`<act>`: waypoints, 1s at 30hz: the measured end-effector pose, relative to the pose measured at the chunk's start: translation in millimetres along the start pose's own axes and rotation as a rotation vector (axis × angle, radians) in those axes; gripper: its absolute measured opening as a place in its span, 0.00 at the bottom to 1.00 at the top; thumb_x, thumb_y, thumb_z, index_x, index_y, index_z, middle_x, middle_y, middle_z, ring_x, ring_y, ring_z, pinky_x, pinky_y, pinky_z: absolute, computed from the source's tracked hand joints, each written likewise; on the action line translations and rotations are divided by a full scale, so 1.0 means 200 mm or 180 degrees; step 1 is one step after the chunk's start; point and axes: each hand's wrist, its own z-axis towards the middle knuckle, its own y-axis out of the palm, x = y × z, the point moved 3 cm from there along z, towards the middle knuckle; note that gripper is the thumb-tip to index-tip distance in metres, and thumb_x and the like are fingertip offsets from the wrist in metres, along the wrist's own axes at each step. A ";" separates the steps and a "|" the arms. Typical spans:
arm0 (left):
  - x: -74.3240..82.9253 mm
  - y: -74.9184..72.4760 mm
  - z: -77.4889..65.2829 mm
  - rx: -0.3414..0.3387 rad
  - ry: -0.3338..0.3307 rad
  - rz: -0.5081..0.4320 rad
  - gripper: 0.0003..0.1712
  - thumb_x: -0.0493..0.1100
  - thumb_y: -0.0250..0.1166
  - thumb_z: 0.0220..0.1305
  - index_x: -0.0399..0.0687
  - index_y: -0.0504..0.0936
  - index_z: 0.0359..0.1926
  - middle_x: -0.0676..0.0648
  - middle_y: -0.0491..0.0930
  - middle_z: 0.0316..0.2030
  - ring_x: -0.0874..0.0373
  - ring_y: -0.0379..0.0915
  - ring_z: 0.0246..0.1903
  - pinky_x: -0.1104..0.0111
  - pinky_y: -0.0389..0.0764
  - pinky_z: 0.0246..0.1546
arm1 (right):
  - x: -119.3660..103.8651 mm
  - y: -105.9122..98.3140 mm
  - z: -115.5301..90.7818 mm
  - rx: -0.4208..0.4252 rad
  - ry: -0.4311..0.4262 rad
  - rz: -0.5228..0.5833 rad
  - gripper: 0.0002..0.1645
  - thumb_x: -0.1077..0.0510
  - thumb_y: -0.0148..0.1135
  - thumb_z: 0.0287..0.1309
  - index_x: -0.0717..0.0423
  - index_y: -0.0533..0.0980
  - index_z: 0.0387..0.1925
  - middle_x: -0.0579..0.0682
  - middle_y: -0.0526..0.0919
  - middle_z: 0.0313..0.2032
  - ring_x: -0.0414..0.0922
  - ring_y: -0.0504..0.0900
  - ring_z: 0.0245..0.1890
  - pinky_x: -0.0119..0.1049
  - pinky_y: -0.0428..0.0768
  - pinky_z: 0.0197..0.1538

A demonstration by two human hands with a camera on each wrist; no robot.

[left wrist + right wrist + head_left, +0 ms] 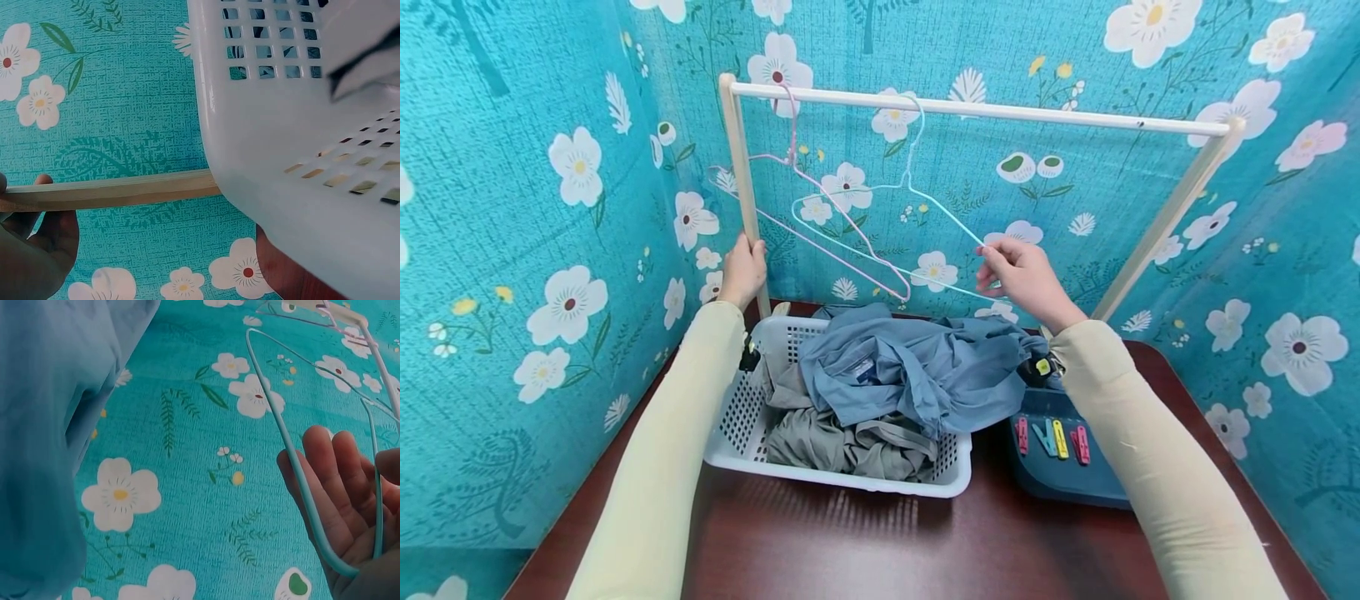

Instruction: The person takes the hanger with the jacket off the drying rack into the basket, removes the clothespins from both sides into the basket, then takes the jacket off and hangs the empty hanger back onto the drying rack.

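My left hand (745, 271) grips the left wooden post (741, 167) of a hanging rack; in the left wrist view fingers (59, 228) wrap the post. With my right hand (1021, 279) I pinch the right shoulder of a light-blue hanger (951, 218), whose hook rests over the white rail (1000, 109). The right wrist view shows the hanger's end (306, 506) lying across the palm. A pink hanger (835, 200) hangs farther left on the rail. Below is a white basket (842, 482) holding a blue garment (917, 362) and grey garments (850, 446).
Right of the basket stands a dark blue bin (1067, 483) with several clothespins (1060, 439) along its edge, partly behind my right forearm. Everything stands on a dark red-brown table (820, 533). Flowered teal cloth (580, 275) surrounds it on the sides and back.
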 end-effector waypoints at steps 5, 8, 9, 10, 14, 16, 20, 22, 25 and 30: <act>-0.01 0.00 0.00 0.0012 0.0009 0.0013 0.26 0.55 0.34 0.75 0.39 0.65 0.53 0.41 0.67 0.32 0.51 0.63 0.26 0.61 0.68 0.28 | -0.02 0.04 0.02 -0.0087 -0.0008 0.0060 0.23 0.45 0.42 0.71 0.58 0.73 0.49 0.59 0.77 0.37 0.48 0.81 0.37 0.40 0.81 0.40; -0.01 0.00 0.00 0.0023 0.0002 0.0033 0.26 0.55 0.33 0.75 0.39 0.65 0.53 0.41 0.67 0.33 0.51 0.63 0.26 0.61 0.68 0.28 | -0.04 0.06 0.03 -0.0136 0.0009 0.0126 0.23 0.45 0.42 0.72 0.58 0.73 0.51 0.60 0.77 0.39 0.50 0.81 0.38 0.41 0.81 0.40; -0.01 0.00 0.00 0.0025 -0.0006 0.0039 0.26 0.55 0.33 0.75 0.39 0.65 0.53 0.41 0.67 0.33 0.51 0.63 0.27 0.61 0.68 0.28 | -0.05 0.07 0.04 -0.0154 0.0020 0.0136 0.23 0.45 0.42 0.72 0.58 0.72 0.52 0.61 0.76 0.39 0.51 0.81 0.39 0.40 0.81 0.40; 0.00 0.00 0.00 0.0025 -0.0017 0.0030 0.26 0.56 0.33 0.75 0.39 0.65 0.53 0.41 0.67 0.33 0.51 0.64 0.27 0.61 0.68 0.28 | -0.05 0.07 0.04 -0.0164 0.0024 0.0143 0.23 0.46 0.42 0.72 0.59 0.72 0.52 0.61 0.76 0.39 0.52 0.81 0.39 0.40 0.81 0.40; 0.00 0.00 0.01 -0.0003 -0.0049 -0.0025 0.26 0.56 0.34 0.75 0.40 0.64 0.55 0.41 0.67 0.33 0.51 0.64 0.27 0.62 0.69 0.28 | -0.07 0.10 0.05 -0.0248 0.0047 0.0123 0.22 0.48 0.43 0.72 0.60 0.72 0.52 0.59 0.76 0.42 0.54 0.80 0.41 0.40 0.81 0.41; 0.00 0.01 0.01 -0.0009 -0.0047 -0.0026 0.26 0.56 0.34 0.75 0.40 0.64 0.55 0.41 0.68 0.34 0.51 0.64 0.27 0.62 0.69 0.29 | -0.07 0.10 0.05 -0.0336 0.0077 0.0117 0.20 0.50 0.44 0.72 0.60 0.72 0.53 0.58 0.76 0.44 0.54 0.80 0.43 0.40 0.80 0.42; 0.00 0.01 0.01 -0.0034 -0.0058 -0.0015 0.26 0.56 0.34 0.75 0.40 0.64 0.56 0.41 0.68 0.35 0.52 0.64 0.28 0.62 0.69 0.29 | -0.07 0.12 0.03 -0.0558 0.0136 0.0148 0.17 0.56 0.45 0.72 0.60 0.69 0.56 0.59 0.75 0.47 0.54 0.79 0.46 0.42 0.79 0.45; 0.00 0.01 0.01 -0.0046 -0.0061 -0.0007 0.26 0.56 0.34 0.75 0.40 0.64 0.57 0.41 0.68 0.34 0.52 0.64 0.27 0.62 0.69 0.28 | -0.07 0.13 0.03 -0.0639 0.0130 0.0137 0.17 0.58 0.45 0.72 0.61 0.69 0.57 0.58 0.74 0.49 0.53 0.78 0.47 0.43 0.79 0.47; 0.01 0.01 0.00 -0.0075 -0.0094 -0.0014 0.27 0.57 0.33 0.75 0.41 0.63 0.58 0.42 0.66 0.32 0.52 0.64 0.26 0.62 0.69 0.27 | -0.06 0.14 0.02 -0.0689 0.0088 0.0123 0.18 0.58 0.45 0.72 0.62 0.69 0.57 0.59 0.73 0.51 0.53 0.78 0.48 0.43 0.78 0.47; 0.03 -0.02 -0.01 -0.0226 -0.0226 0.0078 0.26 0.52 0.33 0.76 0.37 0.61 0.61 0.37 0.67 0.38 0.48 0.68 0.33 0.58 0.72 0.33 | -0.05 0.14 0.00 -0.0743 0.0017 0.0075 0.20 0.56 0.48 0.71 0.63 0.68 0.59 0.59 0.74 0.52 0.54 0.77 0.49 0.43 0.78 0.48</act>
